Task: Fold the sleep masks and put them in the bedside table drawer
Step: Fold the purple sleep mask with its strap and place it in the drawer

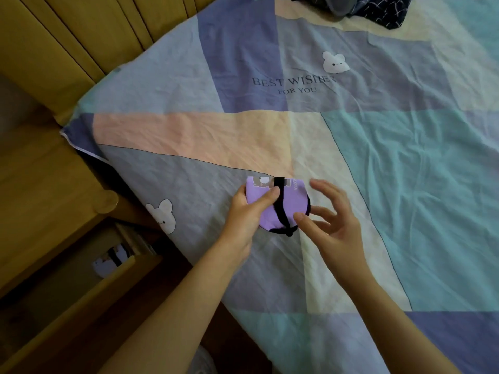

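Two bare hands work over a bed. The left hand (244,209) holds one folded sleep mask (280,205) just above the bedsheet (378,163), thumb pressed on the top face and the other fingers curled underneath, so the mask is pinched at its left edge. The mask is soft purple fabric, folded into a rounded half-moon shape with a straight top edge showing a small printed cartoon strip. One black elastic strap (280,203) wraps over it from top to bottom, ending in a small knot at the lower rim. The right hand (333,220) hovers beside the mask, fingers spread and loosely bent, gripping nothing; whether a fingertip touches the mask's edge cannot be told.

The sheet is wrinkled cotton in angled blocks of lilac, peach, cream, teal and blue, with three white cartoon mouse heads and the printed words "BEST WISHES FOR YOU". At the lower left stands one wooden bedside table (46,190) with a round knob; its drawer (81,298) is pulled open, and a second purple mask (110,261) with a black strap lies inside. One dark patterned cloth (383,10) lies crumpled at the far edge of the bed.
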The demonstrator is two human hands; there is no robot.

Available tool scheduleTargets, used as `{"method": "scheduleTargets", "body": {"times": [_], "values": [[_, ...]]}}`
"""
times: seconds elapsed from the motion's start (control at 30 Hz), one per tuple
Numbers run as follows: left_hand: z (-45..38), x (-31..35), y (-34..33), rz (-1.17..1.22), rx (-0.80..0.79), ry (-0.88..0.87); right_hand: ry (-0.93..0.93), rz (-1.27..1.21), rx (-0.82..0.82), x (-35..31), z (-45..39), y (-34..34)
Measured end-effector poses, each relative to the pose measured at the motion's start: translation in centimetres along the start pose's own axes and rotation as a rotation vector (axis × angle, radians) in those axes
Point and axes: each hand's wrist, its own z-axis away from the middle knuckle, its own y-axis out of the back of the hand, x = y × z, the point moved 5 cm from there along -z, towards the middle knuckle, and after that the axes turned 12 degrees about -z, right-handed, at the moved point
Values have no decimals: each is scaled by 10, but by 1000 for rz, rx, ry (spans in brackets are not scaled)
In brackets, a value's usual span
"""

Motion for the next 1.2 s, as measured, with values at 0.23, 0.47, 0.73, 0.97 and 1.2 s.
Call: {"method": "scheduleTargets", "body": {"times": [0.23,0.47,0.73,0.97,1.2], "values": [[12,2,0,58,-120,54,137,176,-101,-10,-4,-14],[18,1,23,-46,-57,43,53,164,-217,-3,-8,-31],[46,4,124,-334,218,-74,-56,78,-299,4,-10,-76],[107,-45,266,-613,421,-41,-38,172,-518,18,14,-188],[167,-116,403,-910,597,47,-51,235,-664,57,61,-322]]}}
